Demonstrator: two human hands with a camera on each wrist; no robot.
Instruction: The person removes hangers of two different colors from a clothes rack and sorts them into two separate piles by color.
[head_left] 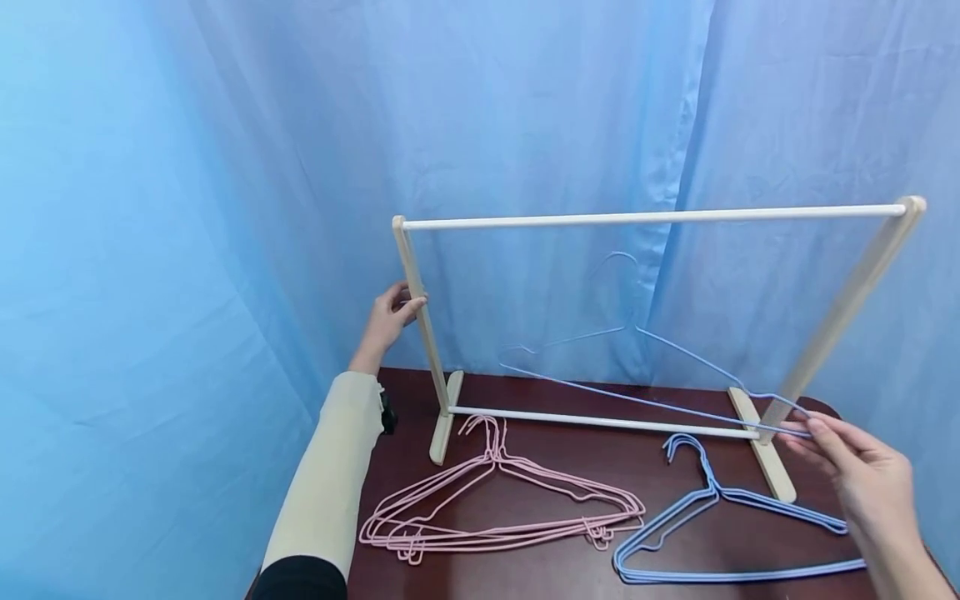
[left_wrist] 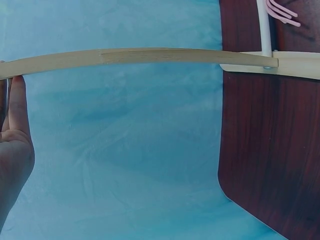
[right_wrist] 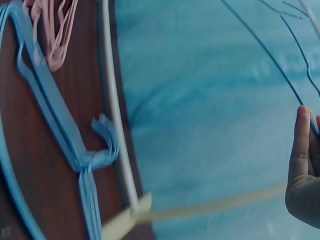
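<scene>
At the rack's left side, my left hand [head_left: 388, 321] holds the wooden post [head_left: 429, 350] partway up. Its fingers touch the same post [left_wrist: 160, 56] in the left wrist view. On the right, my right hand [head_left: 866, 467] pinches one end of a thin blue wire hanger [head_left: 690, 354]. That hanger is raised and tilted, with its hook below the white top rod [head_left: 645, 218] and apart from it. In the right wrist view the hanger's wire [right_wrist: 270, 57] runs up and away from the fingers.
Pink wire hangers [head_left: 491, 454] lie piled on the dark red-brown table [head_left: 555, 575], in front of the rack's lower white rod [head_left: 600, 418]. More blue hangers [head_left: 735, 577] lie stacked to their right. Light blue curtains [head_left: 510, 125] surround the table.
</scene>
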